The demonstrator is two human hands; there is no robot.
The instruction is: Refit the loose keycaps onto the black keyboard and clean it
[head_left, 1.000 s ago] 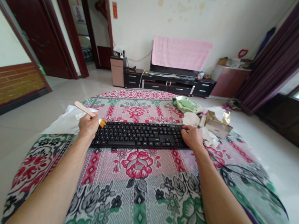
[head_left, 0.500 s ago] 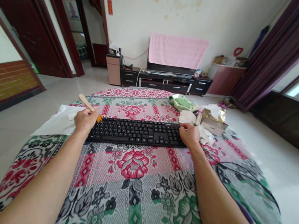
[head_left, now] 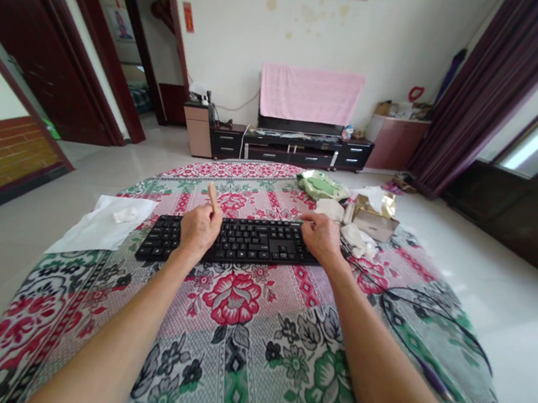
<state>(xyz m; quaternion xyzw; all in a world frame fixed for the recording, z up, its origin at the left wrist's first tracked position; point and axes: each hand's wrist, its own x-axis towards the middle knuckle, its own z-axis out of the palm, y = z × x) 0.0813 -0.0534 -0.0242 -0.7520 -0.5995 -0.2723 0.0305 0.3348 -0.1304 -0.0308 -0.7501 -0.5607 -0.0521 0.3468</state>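
A black keyboard (head_left: pixel 243 241) lies across a round table covered by a floral cloth (head_left: pixel 249 333). My left hand (head_left: pixel 198 231) is closed around a small brush with a wooden handle (head_left: pixel 212 197), held over the middle-left keys; the bristle end is hidden under the hand. My right hand (head_left: pixel 320 235) rests on the keyboard's right end, fingers curled over its far edge.
A white tissue sheet (head_left: pixel 104 224) lies at the table's left edge. Behind the keyboard's right end sit a gold tissue box (head_left: pixel 373 221), crumpled tissues (head_left: pixel 358 239) and a green packet (head_left: pixel 322 185). A dark cable (head_left: pixel 415 304) loops on the right.
My left hand has carried the brush from the keyboard's left end to its middle-left keys. The right hand stays on the right end. The view has shifted slightly.
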